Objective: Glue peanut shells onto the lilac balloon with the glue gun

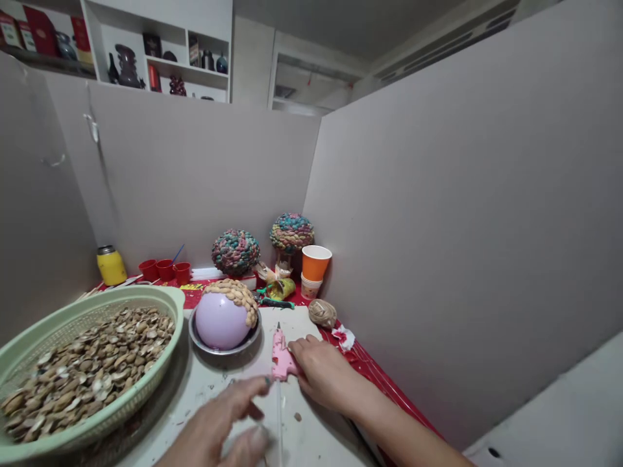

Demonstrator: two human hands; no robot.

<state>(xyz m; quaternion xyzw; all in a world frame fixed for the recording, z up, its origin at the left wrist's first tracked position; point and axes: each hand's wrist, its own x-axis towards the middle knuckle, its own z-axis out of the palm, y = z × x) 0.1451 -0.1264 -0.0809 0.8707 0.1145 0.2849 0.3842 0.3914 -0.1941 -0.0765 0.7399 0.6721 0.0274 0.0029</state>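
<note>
My right hand (324, 370) is closed round the handle of a pink hot glue gun (281, 357), whose nozzle points away from me. A long translucent glue stick (279, 421) extends from its back end towards me. Just left of the stick, my left hand (224, 415) hovers with fingers apart, slightly blurred, holding nothing. Beyond it, a lilac balloon (221, 321) rests in a metal bowl (226, 352). Peanut shells (236, 293) cover the balloon's upper right part.
At left, a green basket (178, 311) holds many peanut shell halves (107, 357). Behind stand red cups (165, 269), a yellow jar (111, 266), two coloured shell-covered balls (236, 251) and an orange paper cup (316, 263). A twine ball (322, 312) lies near the right grey partition (438, 227).
</note>
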